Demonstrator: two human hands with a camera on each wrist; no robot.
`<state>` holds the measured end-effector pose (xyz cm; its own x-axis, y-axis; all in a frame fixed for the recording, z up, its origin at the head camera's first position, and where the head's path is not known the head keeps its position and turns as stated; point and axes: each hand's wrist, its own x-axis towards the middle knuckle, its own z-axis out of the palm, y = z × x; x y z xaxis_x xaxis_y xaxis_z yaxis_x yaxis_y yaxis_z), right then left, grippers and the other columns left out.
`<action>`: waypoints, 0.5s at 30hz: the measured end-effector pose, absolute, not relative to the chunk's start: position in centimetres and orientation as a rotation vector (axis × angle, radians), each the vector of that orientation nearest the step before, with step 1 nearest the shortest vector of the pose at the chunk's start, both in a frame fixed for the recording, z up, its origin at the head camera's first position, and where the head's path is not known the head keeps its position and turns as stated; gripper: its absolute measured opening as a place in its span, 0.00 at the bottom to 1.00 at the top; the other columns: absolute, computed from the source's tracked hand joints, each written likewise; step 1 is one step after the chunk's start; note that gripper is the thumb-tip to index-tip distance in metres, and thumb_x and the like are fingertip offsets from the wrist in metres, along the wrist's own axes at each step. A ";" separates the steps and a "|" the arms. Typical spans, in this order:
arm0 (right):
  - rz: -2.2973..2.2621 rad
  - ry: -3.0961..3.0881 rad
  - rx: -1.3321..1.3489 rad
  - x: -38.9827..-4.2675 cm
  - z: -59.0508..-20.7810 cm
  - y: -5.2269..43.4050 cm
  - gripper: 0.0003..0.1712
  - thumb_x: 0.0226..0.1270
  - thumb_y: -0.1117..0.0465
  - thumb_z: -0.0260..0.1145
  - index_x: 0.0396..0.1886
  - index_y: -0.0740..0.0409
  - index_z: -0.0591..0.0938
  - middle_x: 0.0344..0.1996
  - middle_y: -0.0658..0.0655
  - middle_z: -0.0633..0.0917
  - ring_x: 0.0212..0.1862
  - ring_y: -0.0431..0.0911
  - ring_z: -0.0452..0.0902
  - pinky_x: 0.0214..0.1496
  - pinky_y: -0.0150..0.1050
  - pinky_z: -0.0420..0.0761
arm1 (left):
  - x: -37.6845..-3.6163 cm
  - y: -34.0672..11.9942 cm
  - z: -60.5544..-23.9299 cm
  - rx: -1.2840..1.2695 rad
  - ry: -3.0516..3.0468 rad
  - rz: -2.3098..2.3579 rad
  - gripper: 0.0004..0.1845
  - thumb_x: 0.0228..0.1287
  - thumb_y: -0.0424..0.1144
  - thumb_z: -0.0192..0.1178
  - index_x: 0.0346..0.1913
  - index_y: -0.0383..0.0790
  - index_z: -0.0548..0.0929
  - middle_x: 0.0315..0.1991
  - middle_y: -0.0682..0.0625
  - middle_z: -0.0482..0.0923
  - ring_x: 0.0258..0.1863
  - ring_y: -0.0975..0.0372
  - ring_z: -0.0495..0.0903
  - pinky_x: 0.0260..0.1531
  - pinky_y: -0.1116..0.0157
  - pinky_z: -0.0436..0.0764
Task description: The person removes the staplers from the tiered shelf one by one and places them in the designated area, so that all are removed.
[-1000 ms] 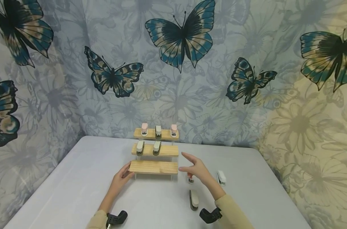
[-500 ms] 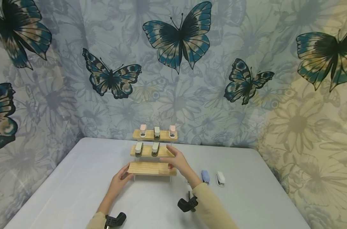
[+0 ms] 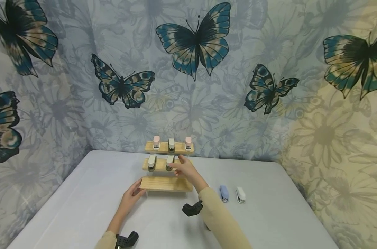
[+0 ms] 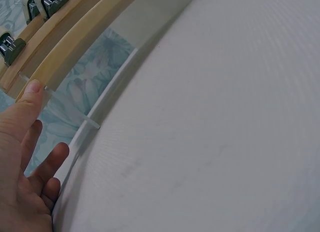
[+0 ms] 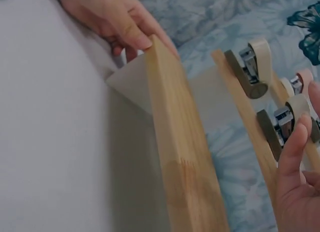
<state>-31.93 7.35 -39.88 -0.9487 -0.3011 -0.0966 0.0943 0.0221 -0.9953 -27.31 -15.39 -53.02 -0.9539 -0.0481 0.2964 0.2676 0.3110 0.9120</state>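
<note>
Here, stapler [image 3: 169,162] lengthwise toward viewer.

The stepped shelves [image 3: 166,183] are pale, matt wood on clear plastic sides; the staplers [image 5: 252,66] — smooth plastic over shiny metal.

- You are at a staged tabletop set, not a lived-in room: a butterfly-print curtain [image 3: 188,69] hangs as backdrop on all sides.
- Before you, a plain grey table [image 3: 82,193] carries a stepped wooden display stand [image 3: 166,183] lined with small staplers [image 3: 152,162].
</note>
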 end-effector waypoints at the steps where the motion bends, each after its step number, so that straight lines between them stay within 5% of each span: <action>1: -2.014 2.007 -0.211 -31.8 -39.6 7.4 0.48 0.42 0.56 0.64 0.58 0.60 0.44 0.57 0.58 0.46 0.18 0.42 0.68 0.24 0.38 0.74 | -27.3 -15.3 -53.0 -0.196 -2.317 -1.692 0.28 0.43 0.52 0.55 0.52 0.54 0.63 0.50 0.57 0.63 0.38 0.65 0.67 0.38 0.63 0.68; 15: -1.996 2.047 -0.257 -33.0 -40.3 6.5 0.40 0.44 0.63 0.63 0.57 0.60 0.53 0.54 0.61 0.56 0.13 0.41 0.68 0.13 0.30 0.72 | -27.4 -15.2 -52.9 -0.193 -2.317 -1.654 0.29 0.43 0.52 0.55 0.52 0.53 0.63 0.49 0.58 0.63 0.36 0.66 0.69 0.37 0.64 0.70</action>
